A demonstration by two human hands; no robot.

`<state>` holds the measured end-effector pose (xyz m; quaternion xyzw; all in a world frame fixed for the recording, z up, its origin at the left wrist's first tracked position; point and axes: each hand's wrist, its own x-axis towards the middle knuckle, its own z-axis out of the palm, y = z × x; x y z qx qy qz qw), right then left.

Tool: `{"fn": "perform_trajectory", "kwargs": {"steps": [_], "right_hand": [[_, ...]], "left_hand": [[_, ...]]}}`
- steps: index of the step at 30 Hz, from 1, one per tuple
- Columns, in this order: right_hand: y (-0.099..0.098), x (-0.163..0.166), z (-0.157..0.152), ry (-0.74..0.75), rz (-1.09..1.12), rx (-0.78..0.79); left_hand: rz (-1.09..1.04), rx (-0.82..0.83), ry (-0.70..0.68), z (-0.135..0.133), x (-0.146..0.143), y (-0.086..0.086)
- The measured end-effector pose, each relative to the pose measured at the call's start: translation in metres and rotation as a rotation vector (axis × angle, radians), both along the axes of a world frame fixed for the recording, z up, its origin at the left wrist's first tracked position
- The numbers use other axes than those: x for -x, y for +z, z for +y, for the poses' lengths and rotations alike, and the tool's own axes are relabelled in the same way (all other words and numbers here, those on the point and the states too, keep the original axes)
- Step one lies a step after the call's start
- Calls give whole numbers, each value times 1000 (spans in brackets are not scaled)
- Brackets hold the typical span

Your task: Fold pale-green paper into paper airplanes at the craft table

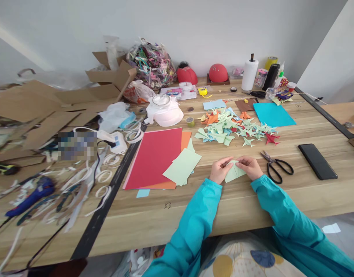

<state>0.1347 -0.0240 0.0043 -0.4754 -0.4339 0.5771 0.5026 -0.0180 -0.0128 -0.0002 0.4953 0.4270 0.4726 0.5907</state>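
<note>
Between my two hands is a light green sheet of paper point(234, 175) with fold lines, close to the table's front edge. My left hand point(221, 169) pinches its upper left part, and my right hand point(250, 167) pinches the upper right. The fingertips of both nearly meet at the top of the paper. To the right of my right hand lie black-handled scissors point(276, 166), blades pointing away. Beyond my hands is a pile of folded paper figures point(227, 125), mostly pale green with some orange, red and blue. Loose green sheets point(182, 166) lie left of my left hand.
Red card sheets point(159, 154) lie left of the green ones. A black phone point(317, 161) is at right, a turquoise sheet point(274, 114) behind. Across the black strip at left are a blue glue gun point(32, 197), white bands and cardboard point(49, 96). Bottles point(250, 75) stand near the wall.
</note>
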Motion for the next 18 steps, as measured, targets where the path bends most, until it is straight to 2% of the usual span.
{"fn": "perform_trajectory", "kwargs": {"steps": [3, 7, 15, 18], "right_hand": [[-4, -2, 1, -108, -11, -26], [-5, -4, 2, -200, -6, -38], [-4, -1, 1, -97, -53, -41], [-5, -1, 1, -104, -77, -51]], "left_hand": [[-69, 57, 36, 0, -1, 2], [-81, 46, 73, 0, -2, 3], [48, 0, 157, 2, -1, 1], [50, -6, 176, 2, 0, 1]]}}
